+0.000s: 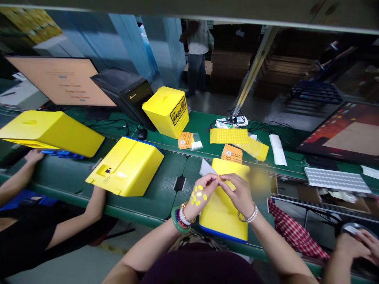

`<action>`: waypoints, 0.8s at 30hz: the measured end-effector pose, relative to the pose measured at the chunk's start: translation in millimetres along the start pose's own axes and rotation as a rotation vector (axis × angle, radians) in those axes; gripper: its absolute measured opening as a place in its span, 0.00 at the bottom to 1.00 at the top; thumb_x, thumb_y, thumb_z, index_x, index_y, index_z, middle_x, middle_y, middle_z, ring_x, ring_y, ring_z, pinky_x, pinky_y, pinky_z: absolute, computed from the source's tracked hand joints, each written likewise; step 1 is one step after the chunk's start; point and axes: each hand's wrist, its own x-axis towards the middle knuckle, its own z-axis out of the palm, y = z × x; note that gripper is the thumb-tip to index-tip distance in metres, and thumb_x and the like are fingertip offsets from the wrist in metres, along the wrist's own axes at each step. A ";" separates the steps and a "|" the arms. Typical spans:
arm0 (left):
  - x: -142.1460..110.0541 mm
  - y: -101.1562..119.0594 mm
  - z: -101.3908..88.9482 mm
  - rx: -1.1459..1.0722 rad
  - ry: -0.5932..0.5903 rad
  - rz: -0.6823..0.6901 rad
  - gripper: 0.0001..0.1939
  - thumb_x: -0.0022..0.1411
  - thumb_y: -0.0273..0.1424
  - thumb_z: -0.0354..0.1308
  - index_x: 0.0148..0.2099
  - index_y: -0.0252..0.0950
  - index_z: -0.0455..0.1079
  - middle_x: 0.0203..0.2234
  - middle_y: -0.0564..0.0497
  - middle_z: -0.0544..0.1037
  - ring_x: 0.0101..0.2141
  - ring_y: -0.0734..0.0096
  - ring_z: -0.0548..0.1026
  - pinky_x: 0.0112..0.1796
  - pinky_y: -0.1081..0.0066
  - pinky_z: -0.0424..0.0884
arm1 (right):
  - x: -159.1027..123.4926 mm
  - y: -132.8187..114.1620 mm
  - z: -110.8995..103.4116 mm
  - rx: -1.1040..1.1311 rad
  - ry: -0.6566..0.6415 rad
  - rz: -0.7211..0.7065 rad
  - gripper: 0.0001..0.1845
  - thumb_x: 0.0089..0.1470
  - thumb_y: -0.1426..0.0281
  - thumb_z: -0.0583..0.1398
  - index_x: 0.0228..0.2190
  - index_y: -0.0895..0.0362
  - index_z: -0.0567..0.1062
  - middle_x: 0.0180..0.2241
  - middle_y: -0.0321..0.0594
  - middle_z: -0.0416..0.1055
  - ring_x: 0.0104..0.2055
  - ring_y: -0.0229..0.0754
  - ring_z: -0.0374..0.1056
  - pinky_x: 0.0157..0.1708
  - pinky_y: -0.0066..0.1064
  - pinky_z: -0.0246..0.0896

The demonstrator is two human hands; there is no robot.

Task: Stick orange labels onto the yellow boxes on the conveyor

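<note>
left grip (207, 188) + right grip (240, 192) pinched on orange bit (219, 178) | yellow box (224, 213) parked below | yellow dots (205, 197) on left grip, seemingly not used up yet

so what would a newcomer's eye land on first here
Probably the bright yellow oval stickers on the back of the left hand, held close to the right hand over a blue-edged yellow case. Next, perhaps the yellow box with a black-framed label, standing just right of the black computer tower on the green bench.
</note>
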 end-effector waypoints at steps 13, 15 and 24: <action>-28.6 -22.4 -44.0 0.089 -0.069 0.006 0.11 0.62 0.38 0.57 0.37 0.36 0.73 0.32 0.50 0.76 0.36 0.68 0.72 0.39 0.71 0.67 | -3.9 -11.1 15.9 0.286 -0.202 0.286 0.13 0.56 0.59 0.60 0.33 0.54 0.79 0.34 0.41 0.79 0.36 0.44 0.74 0.40 0.35 0.68; -32.7 -39.3 -64.6 0.077 -0.008 -0.066 0.11 0.60 0.39 0.57 0.35 0.35 0.72 0.30 0.51 0.75 0.34 0.69 0.71 0.37 0.72 0.66 | -0.6 0.0 10.2 0.322 -0.154 0.364 0.16 0.56 0.56 0.59 0.30 0.55 0.79 0.31 0.42 0.78 0.35 0.44 0.74 0.38 0.35 0.69; -59.3 -174.8 -135.1 0.359 0.260 -0.528 0.10 0.52 0.39 0.55 0.26 0.37 0.64 0.21 0.52 0.71 0.32 0.62 0.74 0.38 0.65 0.69 | -7.6 60.2 -48.7 0.440 0.288 0.616 0.15 0.42 0.58 0.68 0.27 0.57 0.77 0.23 0.38 0.76 0.25 0.41 0.70 0.30 0.35 0.69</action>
